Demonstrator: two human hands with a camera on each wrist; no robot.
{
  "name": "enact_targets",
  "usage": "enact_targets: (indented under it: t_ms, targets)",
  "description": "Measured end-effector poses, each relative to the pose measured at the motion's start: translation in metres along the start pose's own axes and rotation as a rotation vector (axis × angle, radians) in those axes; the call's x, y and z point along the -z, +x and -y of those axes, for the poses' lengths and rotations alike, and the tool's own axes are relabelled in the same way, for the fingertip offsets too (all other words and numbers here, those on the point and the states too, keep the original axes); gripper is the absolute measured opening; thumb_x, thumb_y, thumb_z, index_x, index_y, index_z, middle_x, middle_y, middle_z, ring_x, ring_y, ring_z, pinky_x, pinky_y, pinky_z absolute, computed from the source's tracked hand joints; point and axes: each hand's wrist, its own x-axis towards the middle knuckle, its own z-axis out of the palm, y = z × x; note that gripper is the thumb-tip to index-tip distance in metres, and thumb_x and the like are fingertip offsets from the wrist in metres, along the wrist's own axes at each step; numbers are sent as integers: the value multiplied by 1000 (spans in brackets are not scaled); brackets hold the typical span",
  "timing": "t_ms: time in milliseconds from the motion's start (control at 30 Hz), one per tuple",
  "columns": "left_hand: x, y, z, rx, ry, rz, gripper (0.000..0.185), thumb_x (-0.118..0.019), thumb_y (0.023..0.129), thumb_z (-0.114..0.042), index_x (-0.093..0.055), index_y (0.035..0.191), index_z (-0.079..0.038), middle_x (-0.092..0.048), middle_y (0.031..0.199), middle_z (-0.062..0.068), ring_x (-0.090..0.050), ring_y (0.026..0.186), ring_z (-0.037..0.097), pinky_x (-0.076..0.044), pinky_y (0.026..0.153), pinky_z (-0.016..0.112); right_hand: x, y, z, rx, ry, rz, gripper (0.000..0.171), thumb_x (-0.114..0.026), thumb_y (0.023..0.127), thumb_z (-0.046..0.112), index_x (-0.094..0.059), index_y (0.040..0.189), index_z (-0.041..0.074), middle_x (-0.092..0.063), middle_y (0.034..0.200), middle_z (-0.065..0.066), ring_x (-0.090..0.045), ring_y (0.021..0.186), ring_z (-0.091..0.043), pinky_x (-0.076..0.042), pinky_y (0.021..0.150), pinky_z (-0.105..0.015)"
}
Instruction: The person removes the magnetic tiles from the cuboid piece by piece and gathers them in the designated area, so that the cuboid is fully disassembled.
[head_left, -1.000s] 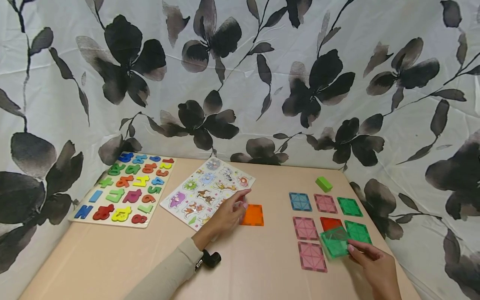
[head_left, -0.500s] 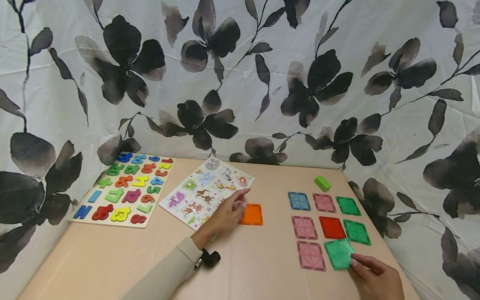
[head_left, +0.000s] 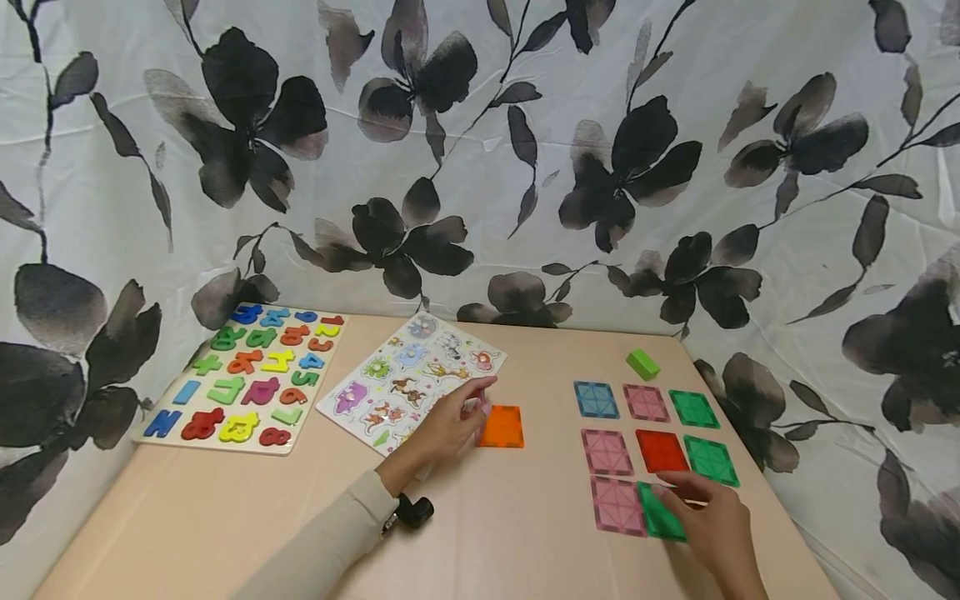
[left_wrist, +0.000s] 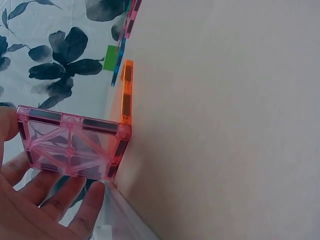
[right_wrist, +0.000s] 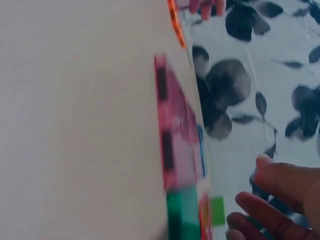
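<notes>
My left hand [head_left: 448, 423] holds a pink see-through magnetic tile [left_wrist: 70, 147] between thumb and fingers; in the head view the hand hides most of it. On the table just right of that hand lies an orange tile [head_left: 504, 427]. My right hand [head_left: 712, 517] hovers over a green tile [head_left: 657, 515], partly covering it, and its relaxed fingers grip nothing. That green tile sits against a pink tile [head_left: 618, 505] at the front of a grid. Behind it are a red tile [head_left: 661, 451] and another green tile [head_left: 712, 460].
The grid's back row has blue [head_left: 596, 400], pink [head_left: 646, 402] and green [head_left: 693, 409] tiles, with a lime block [head_left: 642, 364] behind. At the left lie an alphabet puzzle board [head_left: 174, 398] and an animal picture board [head_left: 392, 367]. A floral cloth [head_left: 525, 167] hangs behind the table.
The green tile that my right hand was carrying has been set down beside the front pink tile and let go. My left hand stays in place.
</notes>
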Motion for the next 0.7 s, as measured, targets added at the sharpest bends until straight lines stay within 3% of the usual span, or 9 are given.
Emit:
enact_targets:
  t_ms: [167,267,400,533,700]
  targets:
    - [6,-3,-4,-11,91,-19,50,-59,110,-22,-49,159,-18,-61,143,17,-57,123,28,-49,107,51,-23,10,40,171,43,60,29,-82,95,16,-80,123,14,-78,120,-14,-74,108,-30,-64,91,-41]
    - [11,-4,-6,-25,145,-32,49,-60,109,-19,-51,157,-16,-63,135,17,-58,121,30,-49,107,52,-38,20,63,247,58,127,32,-84,93,20,-79,125,18,-78,121,-11,-74,108,-27,-65,89,-38]
    - [17,-7,-7,-53,195,-40,46,-61,109,-16,-54,154,-12,-65,128,14,-63,121,25,-53,108,49,-63,35,88,318,70,227,38,-87,90,26,-78,128,24,-76,127,-7,-71,110,-27,-64,90,-40]
    - [24,-9,-9,-68,223,2,49,-62,109,-18,-52,155,-9,-64,129,14,-66,119,26,-55,108,47,-90,52,108,397,39,304,49,-91,86,24,-75,132,28,-72,137,-4,-68,120,-30,-62,97,-48]
    - [32,-14,-11,-47,358,58,71,-78,99,-32,-48,158,-9,-59,148,13,-60,135,31,-46,118,54,-114,67,130,512,-33,411,63,-94,81,20,-70,140,21,-69,144,-4,-59,136,-33,-50,113,-58]
